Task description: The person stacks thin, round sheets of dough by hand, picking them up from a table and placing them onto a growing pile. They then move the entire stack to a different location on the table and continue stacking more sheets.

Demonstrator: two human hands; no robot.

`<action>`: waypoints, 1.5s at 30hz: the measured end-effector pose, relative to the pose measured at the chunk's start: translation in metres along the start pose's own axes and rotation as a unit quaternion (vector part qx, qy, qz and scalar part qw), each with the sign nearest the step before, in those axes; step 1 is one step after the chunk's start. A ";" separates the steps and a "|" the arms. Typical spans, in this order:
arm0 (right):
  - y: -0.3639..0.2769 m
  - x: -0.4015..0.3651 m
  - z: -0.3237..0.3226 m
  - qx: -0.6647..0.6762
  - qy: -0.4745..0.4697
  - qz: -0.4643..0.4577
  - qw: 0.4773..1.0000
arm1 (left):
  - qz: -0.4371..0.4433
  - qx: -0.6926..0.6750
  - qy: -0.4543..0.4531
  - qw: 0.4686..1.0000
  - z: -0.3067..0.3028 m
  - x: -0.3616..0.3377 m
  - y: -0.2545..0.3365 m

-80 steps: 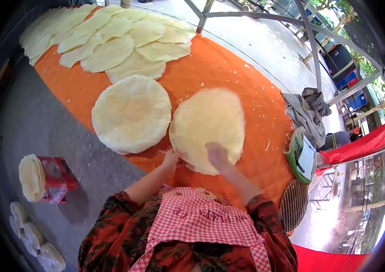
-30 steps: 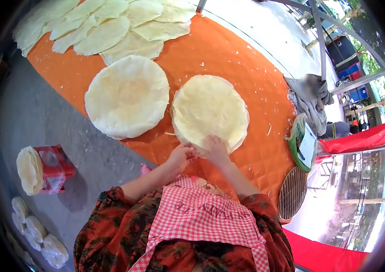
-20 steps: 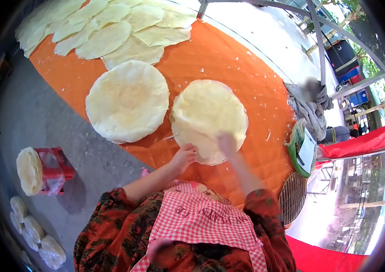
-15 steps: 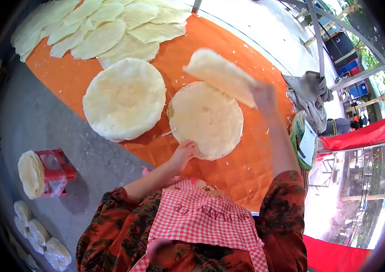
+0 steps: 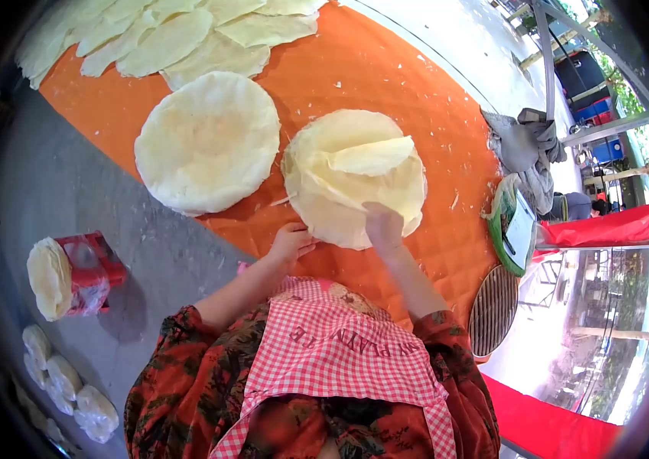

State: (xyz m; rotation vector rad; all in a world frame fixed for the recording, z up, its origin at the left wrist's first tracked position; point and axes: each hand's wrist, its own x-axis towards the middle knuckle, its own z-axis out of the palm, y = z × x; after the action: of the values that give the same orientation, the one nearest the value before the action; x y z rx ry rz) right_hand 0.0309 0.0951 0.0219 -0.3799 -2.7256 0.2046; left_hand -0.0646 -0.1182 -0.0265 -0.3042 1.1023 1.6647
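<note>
A round pile of thin pale flatbreads (image 5: 355,222) lies on the orange cloth (image 5: 385,61) in front of me. Its top sheet (image 5: 370,157) is creased, with a flap folded up near the middle. My right hand (image 5: 383,228) is closed on that sheet at the pile's near right side. At the near left edge, my left hand (image 5: 292,242) touches the rim of the pile with its fingers together; what they pinch is too small to make out. A thicker round stack of flatbreads (image 5: 208,144) rests to the left.
Many overlapping flatbreads (image 5: 171,42) cover the far left of the cloth. A red stool (image 5: 99,268) with flatbreads and bagged packs (image 5: 64,382) stand on the floor at left. Along the right edge are a grey cloth (image 5: 523,153), a green-rimmed basket (image 5: 502,229) and a ribbed round rack (image 5: 494,312).
My right hand has come left and down, bringing the raised flatbread onto the pile, where it now lies creased. My left hand has shifted slightly left along the edge.
</note>
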 end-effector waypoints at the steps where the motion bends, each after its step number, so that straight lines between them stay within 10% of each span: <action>1: -0.010 0.014 -0.022 -0.011 -0.003 0.011 1.000 | -0.009 -0.012 -0.033 0.999 0.000 0.002 0.001; 18: -0.021 -0.003 -0.002 0.131 -0.185 0.058 0.972 | 0.065 -0.105 -0.162 0.979 0.024 0.020 -0.017; 36: -0.041 -0.013 0.014 0.057 -0.096 -0.025 0.993 | 0.163 0.057 -0.011 0.985 0.039 0.033 -0.025; 40: 0.022 0.014 0.027 0.002 -0.210 0.081 0.974 | 0.109 0.121 0.029 0.986 0.037 0.032 -0.024; 45: 0.164 0.206 -0.090 0.030 -0.052 0.087 0.994 | 0.052 0.073 0.029 0.996 0.036 0.026 -0.015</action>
State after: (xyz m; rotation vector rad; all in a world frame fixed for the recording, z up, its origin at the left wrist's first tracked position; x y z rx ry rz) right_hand -0.0792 0.3186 0.1444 -0.6058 -2.7806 0.3623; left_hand -0.0507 -0.0734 -0.0318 -0.2048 1.2948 1.6652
